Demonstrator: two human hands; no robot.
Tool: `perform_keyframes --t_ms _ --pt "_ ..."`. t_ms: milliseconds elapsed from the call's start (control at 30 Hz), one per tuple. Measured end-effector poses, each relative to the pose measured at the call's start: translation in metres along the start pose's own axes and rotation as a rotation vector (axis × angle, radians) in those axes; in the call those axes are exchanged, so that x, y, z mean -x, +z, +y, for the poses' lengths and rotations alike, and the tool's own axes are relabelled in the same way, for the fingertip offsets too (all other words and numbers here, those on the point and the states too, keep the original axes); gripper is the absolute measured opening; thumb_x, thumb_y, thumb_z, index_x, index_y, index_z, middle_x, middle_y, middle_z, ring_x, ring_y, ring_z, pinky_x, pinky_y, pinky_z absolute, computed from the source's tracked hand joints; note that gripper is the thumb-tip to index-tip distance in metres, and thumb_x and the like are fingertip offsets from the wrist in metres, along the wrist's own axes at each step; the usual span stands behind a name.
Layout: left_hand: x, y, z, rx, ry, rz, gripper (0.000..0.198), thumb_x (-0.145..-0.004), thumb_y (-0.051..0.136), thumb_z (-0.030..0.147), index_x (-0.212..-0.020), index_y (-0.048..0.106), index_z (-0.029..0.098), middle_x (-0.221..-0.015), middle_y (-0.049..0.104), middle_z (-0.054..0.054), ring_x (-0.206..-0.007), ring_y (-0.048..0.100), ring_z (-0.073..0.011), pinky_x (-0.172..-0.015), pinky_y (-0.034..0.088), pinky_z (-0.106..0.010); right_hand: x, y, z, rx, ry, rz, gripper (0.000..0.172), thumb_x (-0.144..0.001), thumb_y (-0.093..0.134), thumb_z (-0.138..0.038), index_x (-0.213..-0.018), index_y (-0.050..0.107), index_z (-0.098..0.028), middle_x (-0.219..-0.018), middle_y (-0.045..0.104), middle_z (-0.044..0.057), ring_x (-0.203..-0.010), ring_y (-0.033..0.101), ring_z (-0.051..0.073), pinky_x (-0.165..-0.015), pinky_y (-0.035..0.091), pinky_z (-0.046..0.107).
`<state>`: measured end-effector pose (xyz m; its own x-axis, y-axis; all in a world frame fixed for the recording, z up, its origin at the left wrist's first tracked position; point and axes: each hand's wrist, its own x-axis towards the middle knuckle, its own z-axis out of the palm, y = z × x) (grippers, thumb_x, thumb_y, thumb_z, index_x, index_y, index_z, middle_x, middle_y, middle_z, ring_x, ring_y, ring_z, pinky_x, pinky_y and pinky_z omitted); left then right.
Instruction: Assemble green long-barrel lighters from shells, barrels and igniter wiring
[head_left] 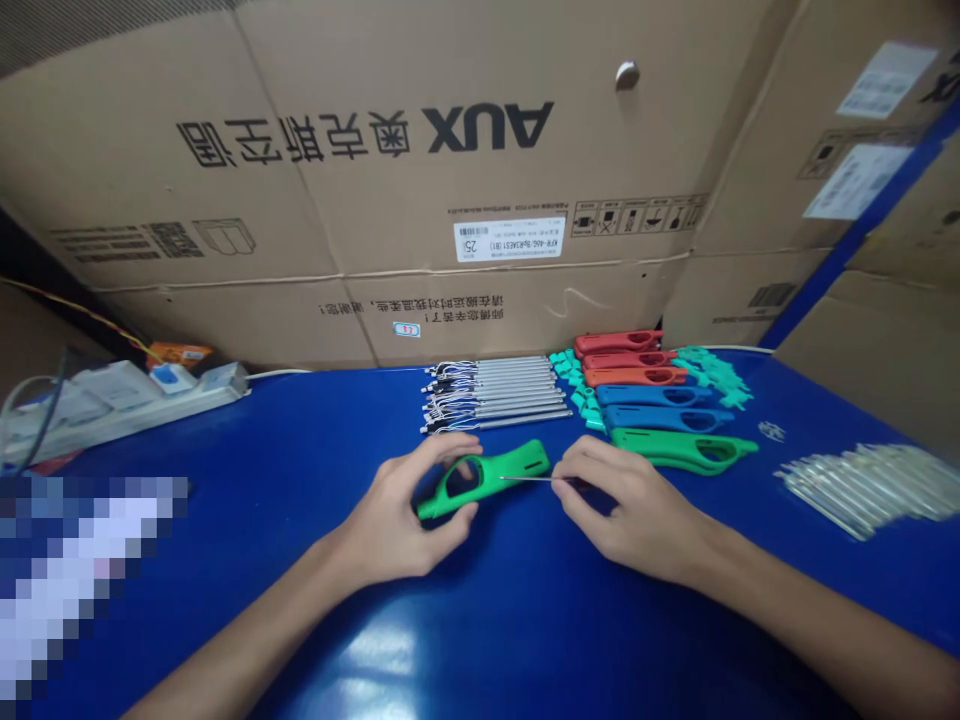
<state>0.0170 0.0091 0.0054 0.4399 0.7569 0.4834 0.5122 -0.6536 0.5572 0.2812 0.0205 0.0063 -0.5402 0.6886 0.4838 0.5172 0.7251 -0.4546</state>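
My left hand [401, 515] is closed around a green plastic handle shell [491, 478] that lies on the blue table [480, 610]. My right hand [626, 505] pinches a thin metal rod [529, 479] whose tip touches the shell's right half. Just behind the hands lies a row of metal tubes with wires [499, 395].
A stack of red, orange, blue and green handle shells [660, 400] lies at the back right, with small teal parts [574, 375] beside it. Clear thin pieces [862, 485] lie at the right. A white power strip [120, 395] sits at the left. Cardboard boxes [375, 170] wall the back.
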Motion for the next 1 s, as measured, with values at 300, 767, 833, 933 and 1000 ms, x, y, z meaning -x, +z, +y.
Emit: perform_keyframes --t_ms 300,767,833,933,1000 --pt "-0.003 0.000 0.007 0.069 0.090 0.478 0.042 -0.077 0.078 0.021 -0.111 0.054 0.022 -0.104 0.072 -0.005 -0.098 0.072 -0.0211 -0.089 0.059 -0.038 0.001 0.006 0.001 -0.056 0.010 -0.001 0.016 -0.093 0.050 -0.015 -0.087 0.065 -0.016 -0.084 0.062 0.006 -0.074 0.059 0.016 -0.069 0.048 0.030" --pt "-0.005 -0.002 -0.007 -0.460 0.265 0.086 0.034 -0.102 0.042 0.026 -0.131 0.055 0.012 -0.100 0.068 -0.013 -0.084 0.063 -0.0206 -0.073 0.054 -0.034 0.000 0.003 -0.001 -0.061 0.048 0.072 0.014 -0.093 0.049 -0.016 -0.087 0.062 -0.016 -0.072 0.060 0.001 -0.058 0.051 0.011 -0.057 0.041 0.026" --pt "-0.005 -0.002 -0.008 -0.468 0.254 0.029 0.033 -0.103 0.037 0.028 -0.127 0.054 0.011 -0.091 0.070 -0.010 -0.075 0.065 -0.0184 -0.065 0.053 -0.029 0.000 0.003 -0.003 -0.063 0.039 0.083 0.014 -0.093 0.049 -0.015 -0.086 0.061 -0.016 -0.070 0.058 0.000 -0.057 0.049 0.011 -0.056 0.040 0.025" --pt "-0.005 -0.007 -0.005 -0.497 0.226 -0.008 0.031 -0.105 0.030 0.030 -0.112 0.055 0.012 -0.069 0.066 -0.001 -0.053 0.060 -0.0143 -0.049 0.045 -0.025 0.000 0.003 -0.003 -0.072 0.023 0.092 0.014 -0.093 0.049 -0.015 -0.086 0.061 -0.015 -0.070 0.057 0.000 -0.057 0.048 0.010 -0.056 0.040 0.024" --pt "-0.005 -0.011 -0.002 -0.540 0.238 -0.015 0.034 -0.106 0.025 0.031 -0.097 0.054 0.015 -0.058 0.059 0.002 -0.044 0.054 -0.0137 -0.044 0.040 -0.025 0.000 0.004 -0.003 -0.075 0.016 0.095 0.014 -0.092 0.049 -0.015 -0.087 0.062 -0.015 -0.069 0.056 0.000 -0.056 0.048 0.010 -0.055 0.039 0.024"
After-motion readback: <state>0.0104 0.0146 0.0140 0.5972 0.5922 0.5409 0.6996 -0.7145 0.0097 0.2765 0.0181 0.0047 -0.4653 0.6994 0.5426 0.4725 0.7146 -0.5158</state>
